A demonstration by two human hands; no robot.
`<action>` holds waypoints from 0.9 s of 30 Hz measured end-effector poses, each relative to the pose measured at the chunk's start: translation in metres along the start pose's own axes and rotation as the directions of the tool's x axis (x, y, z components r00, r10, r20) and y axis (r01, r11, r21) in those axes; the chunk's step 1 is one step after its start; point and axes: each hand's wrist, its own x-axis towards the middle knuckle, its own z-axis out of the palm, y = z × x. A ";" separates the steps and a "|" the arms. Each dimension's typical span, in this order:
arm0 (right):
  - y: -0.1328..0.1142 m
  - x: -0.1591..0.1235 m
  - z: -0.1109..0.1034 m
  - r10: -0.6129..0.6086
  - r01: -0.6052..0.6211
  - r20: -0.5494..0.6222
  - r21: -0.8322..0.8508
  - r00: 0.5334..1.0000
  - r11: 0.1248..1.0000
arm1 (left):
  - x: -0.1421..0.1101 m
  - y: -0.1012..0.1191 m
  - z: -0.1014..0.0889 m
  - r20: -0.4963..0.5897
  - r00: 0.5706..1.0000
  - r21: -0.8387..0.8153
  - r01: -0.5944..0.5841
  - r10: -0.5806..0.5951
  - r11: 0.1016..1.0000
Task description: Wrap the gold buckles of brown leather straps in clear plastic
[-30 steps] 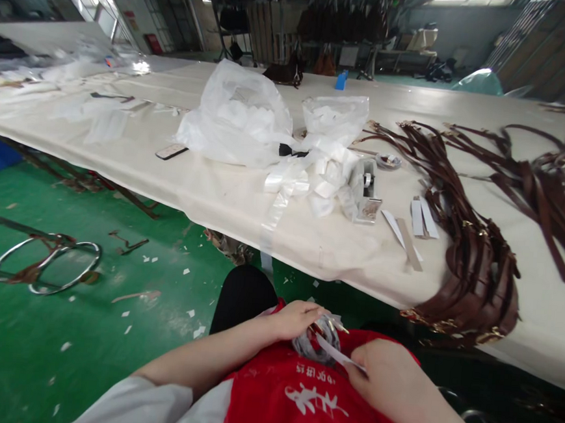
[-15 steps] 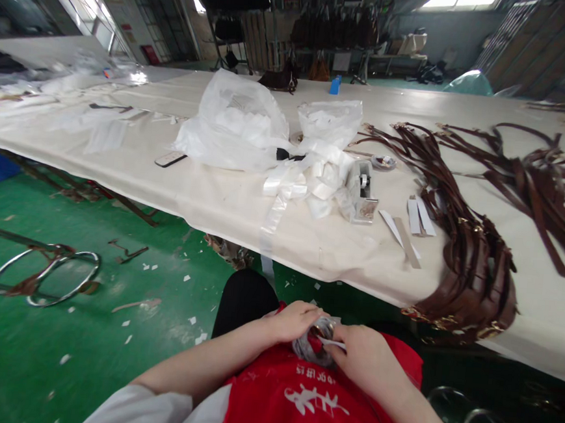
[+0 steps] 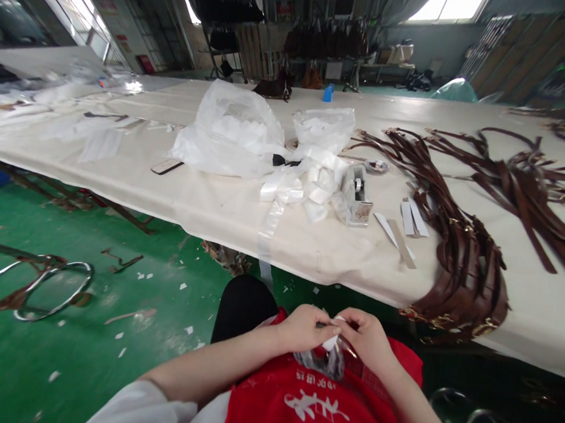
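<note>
Above my lap, my left hand and my right hand come together with fingers pinched. Between their fingertips is a small white strip, partly covered by the fingers. Just below hangs a grey bundle in clear plastic, resting against the red apron; what is inside it I cannot make out. Something thin and shiny lies under my right fingers. Ahead on the table are a clear tape dispenser and white paper strips.
A cloth-covered table spans the view. It bears white plastic bags, a roll of white film, a phone and brown leather straps draped over the right edge. A metal-ringed stool is at left.
My left hand has moved from the bundle's side to meet my right fingers at the white strip. The bundle now hangs slightly lower and further right. The view has shifted a little.
</note>
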 end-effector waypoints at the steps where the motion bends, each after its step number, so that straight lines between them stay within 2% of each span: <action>1: 0.005 0.002 0.003 0.041 -0.042 0.004 0.064 0.999 0.997 | -0.001 0.001 0.001 -0.011 1.000 0.005 -0.002 0.002 1.000; 6: 0.020 0.007 0.020 0.205 -0.231 0.110 0.342 0.973 0.911 | -0.005 0.007 0.006 -0.032 0.999 0.015 -0.035 0.035 0.999; 8: 0.020 0.006 0.028 0.229 -0.245 0.090 0.421 0.969 0.873 | -0.007 0.008 0.007 -0.069 0.996 0.022 -0.062 0.064 0.998; 11: 0.019 0.003 0.035 0.249 -0.217 0.000 0.492 0.968 0.843 | -0.009 0.005 0.008 -0.128 0.988 0.016 -0.088 0.089 0.996; 14: 0.017 -0.003 0.034 0.243 -0.177 -0.075 0.487 0.967 0.855 | -0.008 0.002 0.009 -0.186 0.982 -0.018 -0.015 0.011 1.000; 17: 0.012 -0.007 0.027 0.208 -0.152 -0.088 0.429 0.974 0.891 | -0.008 0.001 0.010 -0.186 0.979 -0.060 0.068 -0.079 0.996; 20: 0.005 -0.008 0.017 0.159 -0.135 -0.032 0.382 0.987 0.914 | -0.009 0.003 0.011 -0.187 0.978 -0.076 0.080 -0.093 0.994; 25: -0.003 -0.008 0.003 0.105 -0.136 0.115 0.305 0.988 0.942 | -0.015 0.006 0.015 -0.302 0.946 -0.135 0.080 -0.118 0.988; 27: -0.005 -0.007 0.000 0.108 -0.149 0.162 0.266 0.981 0.952 | -0.016 0.005 0.016 -0.314 0.943 -0.166 0.056 -0.106 0.985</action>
